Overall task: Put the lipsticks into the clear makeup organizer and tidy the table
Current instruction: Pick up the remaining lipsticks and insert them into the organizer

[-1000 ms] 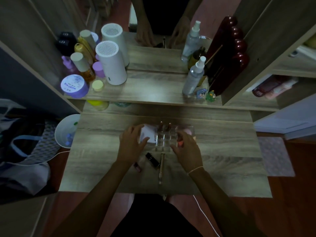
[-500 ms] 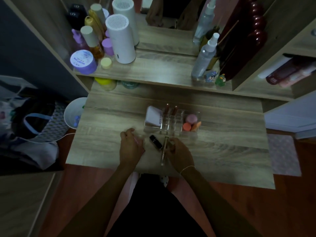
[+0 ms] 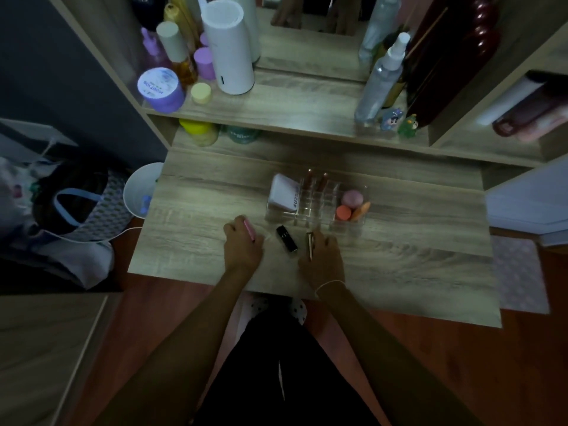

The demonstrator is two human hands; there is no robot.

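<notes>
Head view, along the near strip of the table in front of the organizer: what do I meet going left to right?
Left hand on the pink lipstick → black lipstick lying loose on the table → gold lipstick at the right hand.

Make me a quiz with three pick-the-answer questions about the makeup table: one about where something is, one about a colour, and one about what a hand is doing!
1. Where does the black lipstick lie?
A. on the table between the hands
B. in the organizer
C. on the shelf

2. What colour is the thin stick in the left hand?
A. green
B. pink
C. blue

3. What is the right hand doing?
A. resting flat and empty
B. lifting the organizer
C. closing on a gold tube

Answers: 1 A, it lies on the wood in front of the clear organizer. 2 B, the pink stick pokes out past the fingers. 3 C, the gold tube lies under its fingers.
</notes>
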